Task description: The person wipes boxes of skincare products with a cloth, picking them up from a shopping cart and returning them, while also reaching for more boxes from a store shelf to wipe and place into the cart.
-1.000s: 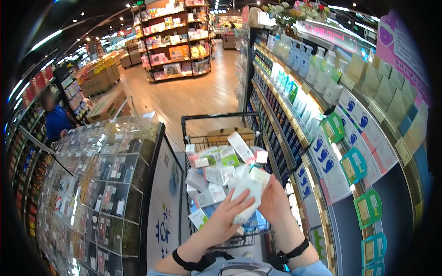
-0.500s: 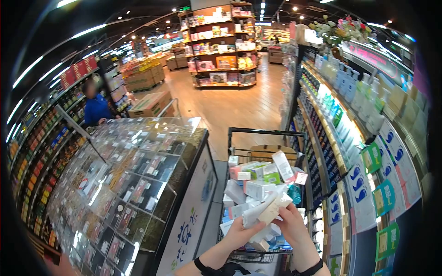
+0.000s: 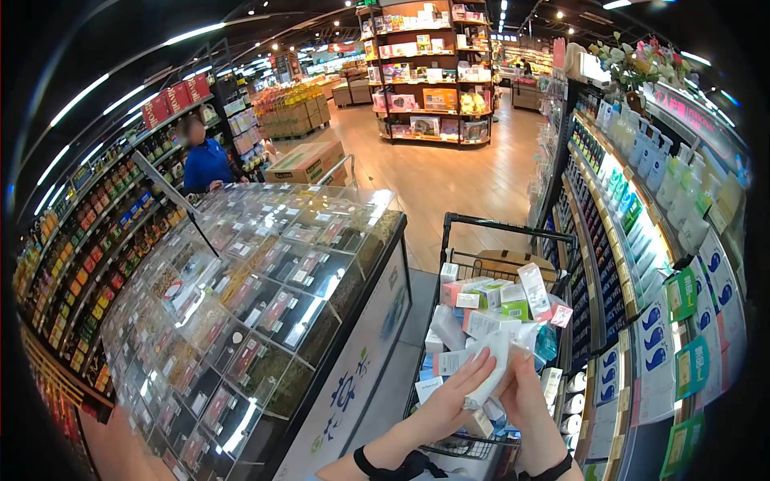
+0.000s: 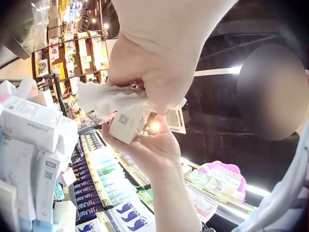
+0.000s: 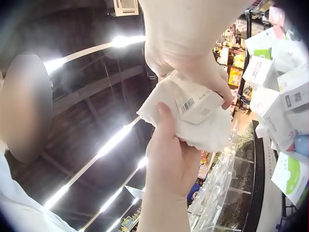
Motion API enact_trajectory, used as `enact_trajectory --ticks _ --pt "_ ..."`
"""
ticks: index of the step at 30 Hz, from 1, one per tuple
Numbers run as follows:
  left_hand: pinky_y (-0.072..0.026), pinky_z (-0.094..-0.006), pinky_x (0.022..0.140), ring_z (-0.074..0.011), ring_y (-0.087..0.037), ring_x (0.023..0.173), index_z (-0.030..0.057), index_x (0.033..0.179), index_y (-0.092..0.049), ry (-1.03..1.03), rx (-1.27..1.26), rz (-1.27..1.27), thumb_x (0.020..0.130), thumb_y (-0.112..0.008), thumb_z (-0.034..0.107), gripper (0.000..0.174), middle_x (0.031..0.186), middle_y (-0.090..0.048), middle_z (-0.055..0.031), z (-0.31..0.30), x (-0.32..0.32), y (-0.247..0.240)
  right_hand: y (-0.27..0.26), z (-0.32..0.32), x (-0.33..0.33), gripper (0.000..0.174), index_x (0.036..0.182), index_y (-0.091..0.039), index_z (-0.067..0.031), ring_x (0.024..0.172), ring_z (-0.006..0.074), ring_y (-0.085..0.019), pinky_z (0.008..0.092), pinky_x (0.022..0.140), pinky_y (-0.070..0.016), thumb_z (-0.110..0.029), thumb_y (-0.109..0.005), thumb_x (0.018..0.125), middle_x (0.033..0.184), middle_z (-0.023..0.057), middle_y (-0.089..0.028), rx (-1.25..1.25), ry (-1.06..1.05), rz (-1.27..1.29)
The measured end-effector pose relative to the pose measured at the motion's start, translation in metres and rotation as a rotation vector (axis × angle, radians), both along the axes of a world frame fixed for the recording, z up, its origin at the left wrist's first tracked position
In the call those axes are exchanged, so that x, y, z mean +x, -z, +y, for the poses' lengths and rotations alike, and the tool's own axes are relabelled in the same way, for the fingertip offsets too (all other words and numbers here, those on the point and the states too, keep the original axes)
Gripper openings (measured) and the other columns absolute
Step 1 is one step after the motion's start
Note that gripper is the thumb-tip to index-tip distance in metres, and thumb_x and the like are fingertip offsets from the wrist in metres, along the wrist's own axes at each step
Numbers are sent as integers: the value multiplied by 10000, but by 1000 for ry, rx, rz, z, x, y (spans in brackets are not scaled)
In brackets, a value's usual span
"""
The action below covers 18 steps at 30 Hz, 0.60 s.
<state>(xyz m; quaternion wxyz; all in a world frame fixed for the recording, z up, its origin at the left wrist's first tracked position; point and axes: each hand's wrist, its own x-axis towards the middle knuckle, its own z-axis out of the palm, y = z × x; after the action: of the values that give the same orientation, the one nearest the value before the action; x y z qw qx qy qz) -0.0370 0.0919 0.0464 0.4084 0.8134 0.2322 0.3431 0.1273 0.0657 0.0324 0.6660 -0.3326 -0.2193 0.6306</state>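
Note:
Just above the cart, my left hand [image 3: 453,397] holds a white cloth [image 3: 491,370] against a small cream box [image 5: 195,102]. In the right wrist view, the left thumb lies over the cloth, which spreads under the box. My right hand [image 3: 525,393] grips the box from the other side. A barcode shows on one face of the box, while the cloth mostly hides it in the head view. Beneath both hands, the shopping cart [image 3: 513,229] is heaped with white, green and pink cartons [image 3: 481,322].
Clear bulk-food bins [image 3: 265,297] stand left of the cart. To the right runs a lit shelf [image 3: 642,216] of bottles, tubes and packs. A person in blue [image 3: 207,164] stands beyond the bins. Wooden floor [image 3: 417,180] stretches ahead to a display rack [image 3: 433,80].
The head view has swung left. My hands turned the box: its face showed above the cloth half a second ago, and now cloth and left fingers cover that side.

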Motion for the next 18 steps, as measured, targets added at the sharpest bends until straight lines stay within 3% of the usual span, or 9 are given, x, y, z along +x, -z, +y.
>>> enact_trajectory --ticks 4,6,8,9,11,12,13,15,18 --pt "-285 -376 1076 -342 -288 1335 86 1407 -326 37 -73 17 821 -512 -18 624 1479 -247 -151 -6 -14 1 -3 8 5 437 1324 -265 -128 1174 224 -464 382 978 -411 -182 -482 948 1268 96 -440 28 34 6" --pt "-320 -365 1057 -321 -344 1314 88 1397 -348 40 -123 18 838 -512 -10 591 1470 -281 -142 -7 -18 6 7 15 8 415 1289 -358 -88 1118 205 -514 377 952 -436 -226 -518 933 1235 74 -492 97 142 -149" --pt "-378 -338 1006 -251 -449 1239 59 1341 -421 -18 -393 -97 925 -482 95 422 1413 -384 -124 -7 -21 25 1 17 7 438 1289 -346 -79 1101 207 -523 375 943 -441 -179 -542 911 1217 81 -501 121 177 -128" --pt "-378 -338 1006 -251 -449 1239 59 1341 -421 -19 -405 -97 925 -482 95 422 1413 -384 -124 -7 -22 38 -1 16 5 467 1289 -335 -71 1084 208 -533 373 935 -447 -131 -567 888 1199 87 -510 147 208 -106" --pt "-403 -322 971 -198 -486 1185 42 1320 -423 -211 -1258 -271 974 -443 251 404 1340 -458 -110 -6 -22 55 0 14 0 563 1293 -300 -76 1103 211 -515 366 943 -437 -70 -615 826 1210 97 -492 179 164 -217" --pt "-404 -348 980 -214 -489 1187 32 1333 -377 -195 -1343 -463 969 -418 378 504 1302 -478 -110 -7 -21 54 2 12 -4 668 1296 -265 -81 1123 213 -497 358 951 -426 -10 -664 764 1221 107 -474 224 120 -329" --pt "-404 -348 980 -214 -489 1187 32 1333 -377 -191 -1358 -456 969 -418 378 504 1302 -478 -110 -4 -23 56 6 12 -9 668 1296 -265 -81 1123 213 -497 358 951 -426 -10 -664 764 1221 107 -474 209 127 -330" --pt "-397 -386 996 -235 -486 1194 26 1368 -305 27 -1502 -744 965 -394 416 568 1309 -472 -112 -1 -28 64 18 9 -18 784 1299 -254 -86 1118 204 -489 358 954 -407 -10 -729 681 1195 103 -484 288 -67 -615" --pt "-385 -411 1012 -253 -480 1203 25 1374 -297 33 -1494 -718 971 -356 423 570 1322 -463 -110 1 -28 66 31 7 -20 815 1301 -254 -77 1108 201 -485 358 949 -393 -36 -757 661 1154 96 -495 339 -38 -748"
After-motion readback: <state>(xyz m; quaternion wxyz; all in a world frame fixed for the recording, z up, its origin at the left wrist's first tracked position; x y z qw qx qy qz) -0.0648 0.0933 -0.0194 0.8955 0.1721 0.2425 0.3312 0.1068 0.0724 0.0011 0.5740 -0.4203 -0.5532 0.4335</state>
